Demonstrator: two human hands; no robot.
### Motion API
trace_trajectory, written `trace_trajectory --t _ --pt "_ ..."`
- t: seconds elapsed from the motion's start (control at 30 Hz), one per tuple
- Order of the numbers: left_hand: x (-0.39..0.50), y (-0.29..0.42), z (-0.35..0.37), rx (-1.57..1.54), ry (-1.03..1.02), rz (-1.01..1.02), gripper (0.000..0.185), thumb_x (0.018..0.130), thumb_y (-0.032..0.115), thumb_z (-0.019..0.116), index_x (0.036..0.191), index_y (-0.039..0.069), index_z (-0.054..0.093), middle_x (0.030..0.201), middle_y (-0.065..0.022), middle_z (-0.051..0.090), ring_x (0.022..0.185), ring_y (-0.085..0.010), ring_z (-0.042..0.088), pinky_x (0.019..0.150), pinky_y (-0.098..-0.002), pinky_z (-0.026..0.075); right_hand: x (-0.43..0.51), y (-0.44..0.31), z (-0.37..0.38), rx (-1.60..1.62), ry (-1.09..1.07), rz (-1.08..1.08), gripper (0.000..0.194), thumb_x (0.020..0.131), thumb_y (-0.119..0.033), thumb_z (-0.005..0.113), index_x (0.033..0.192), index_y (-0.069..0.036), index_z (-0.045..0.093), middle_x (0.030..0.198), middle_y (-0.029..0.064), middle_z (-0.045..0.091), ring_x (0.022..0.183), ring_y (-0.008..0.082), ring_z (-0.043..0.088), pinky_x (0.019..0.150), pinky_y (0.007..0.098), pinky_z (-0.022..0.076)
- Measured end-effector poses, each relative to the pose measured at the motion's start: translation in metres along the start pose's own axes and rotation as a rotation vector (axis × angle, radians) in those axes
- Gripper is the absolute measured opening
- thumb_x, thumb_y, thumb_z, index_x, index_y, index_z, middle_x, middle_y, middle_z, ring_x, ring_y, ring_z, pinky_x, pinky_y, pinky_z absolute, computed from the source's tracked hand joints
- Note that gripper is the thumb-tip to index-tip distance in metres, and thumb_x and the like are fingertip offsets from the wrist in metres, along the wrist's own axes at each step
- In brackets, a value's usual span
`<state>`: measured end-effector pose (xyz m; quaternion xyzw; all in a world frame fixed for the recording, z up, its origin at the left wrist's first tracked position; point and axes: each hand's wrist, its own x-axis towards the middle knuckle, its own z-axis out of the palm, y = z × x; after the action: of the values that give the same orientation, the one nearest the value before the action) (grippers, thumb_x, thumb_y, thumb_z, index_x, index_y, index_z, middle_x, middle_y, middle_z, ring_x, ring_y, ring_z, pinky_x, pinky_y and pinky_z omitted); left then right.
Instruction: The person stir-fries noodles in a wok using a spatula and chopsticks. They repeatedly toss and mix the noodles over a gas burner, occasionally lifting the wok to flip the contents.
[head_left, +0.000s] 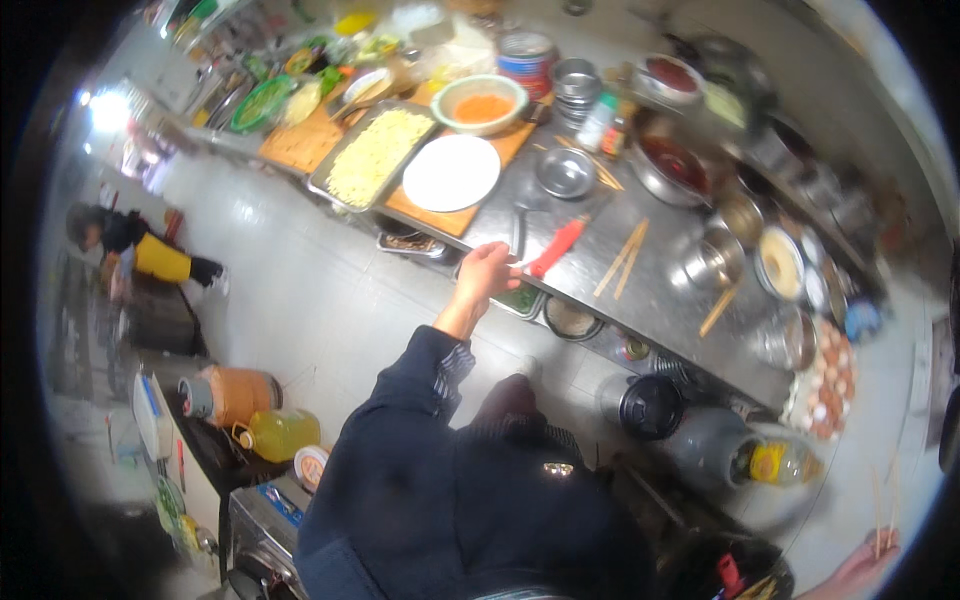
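My left hand reaches over the front edge of the steel worktable, its fingers apart. Just beyond the fingertips lies a red utensil or packet, with a dark-handled utensil beside it. At the lower right rim of the view, my right hand holds upright chopsticks. On a wooden board stand a white plate, a metal tray of pale yellow diced food and a bowl of orange shreds. Loose chopsticks and a small metal bowl rest on the steel.
A pot of red sauce, steel pots and eggs line the table's far side and right end. Below stand a black lidded bin and a gas cylinder. An oil jug and another person are at left.
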<state>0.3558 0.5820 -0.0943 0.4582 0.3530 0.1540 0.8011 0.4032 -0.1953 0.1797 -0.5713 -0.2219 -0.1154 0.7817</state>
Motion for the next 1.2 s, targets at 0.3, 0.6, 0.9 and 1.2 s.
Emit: trace_trajectory --t 0.3,0.6,0.9,1.2 --pt "0.087 0.053 -0.02 0.054 0.017 -0.013 0.035 0.091 0.012 0.053 0.123 0.001 0.045 0.094 -0.0108 0.061 0.078 -0.0176 0.063 0.062 -0.0296 0.054 0.101 0.216 0.123 0.167 0.294 0.191 0.023 0.095 -0.024 0.054 0.106 -0.003 0.057 0.101 0.0094 0.062 0.093 0.0171 0.059 0.079 0.0292 0.0505" --pt "0.128 -0.057 0.171 0.138 -0.698 -0.279 0.028 0.09 0.016 0.058 0.114 0.001 0.052 0.099 -0.011 0.061 0.08 -0.0213 0.064 0.068 -0.0319 0.054 0.136 0.34 0.284 -0.253 0.44 0.428 0.027 0.095 -0.02 0.055 0.11 0.002 0.057 0.089 0.0137 0.067 0.072 0.0177 0.065 0.066 0.0272 0.054" --pt "0.067 -0.081 0.252 0.35 -0.849 -0.496 0.027 0.09 0.022 0.059 0.109 0.004 0.054 0.089 -0.008 0.061 0.075 -0.0181 0.064 0.065 -0.03 0.053 0.118 0.319 0.165 -0.333 0.768 0.169 0.027 0.096 -0.023 0.053 0.106 0.002 0.057 0.087 0.0126 0.065 0.067 0.0175 0.062 0.06 0.0264 0.0505" --pt "0.013 -0.218 0.487 0.535 -0.946 -0.387 0.047 0.092 0.029 0.059 0.126 0.001 0.044 0.103 -0.0127 0.057 0.073 -0.0198 0.064 0.055 -0.0312 0.053 0.147 0.324 -0.005 -0.66 0.649 0.226 0.023 0.092 -0.02 0.057 0.101 0.001 0.06 0.085 0.0082 0.066 0.066 0.0155 0.062 0.057 0.0252 0.0498"
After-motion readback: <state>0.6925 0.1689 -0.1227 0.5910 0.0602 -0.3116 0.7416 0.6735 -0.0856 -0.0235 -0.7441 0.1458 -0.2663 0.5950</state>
